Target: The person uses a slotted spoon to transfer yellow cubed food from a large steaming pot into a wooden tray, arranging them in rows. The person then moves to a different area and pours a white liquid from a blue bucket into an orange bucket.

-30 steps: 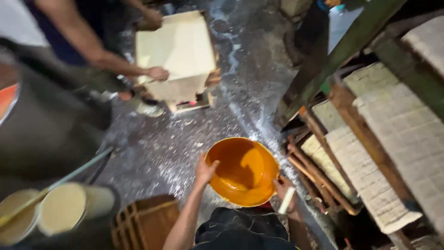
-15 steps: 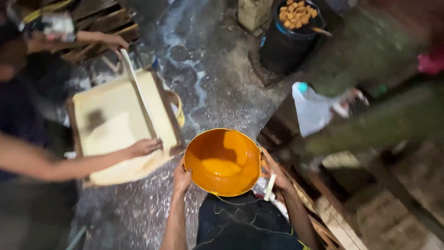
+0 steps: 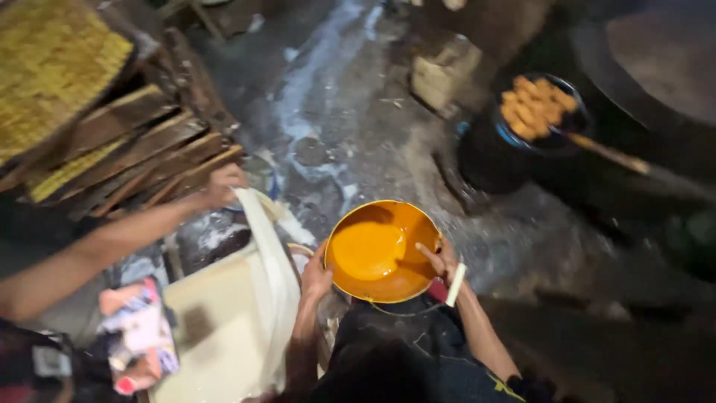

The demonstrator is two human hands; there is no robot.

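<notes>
Both hands, left and right, each keep a closed grip on opposite rims of the orange bucket, holding it level to retain its liquid.

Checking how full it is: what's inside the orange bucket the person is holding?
The orange bucket holds a pool of yellowish liquid low inside. Its walls above are bare. The bottom is hidden under the liquid. Left hand and right hand grip the rim.

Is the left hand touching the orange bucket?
Touching: the head view shows the left hand pressed against the orange bucket at its left rim.
</notes>
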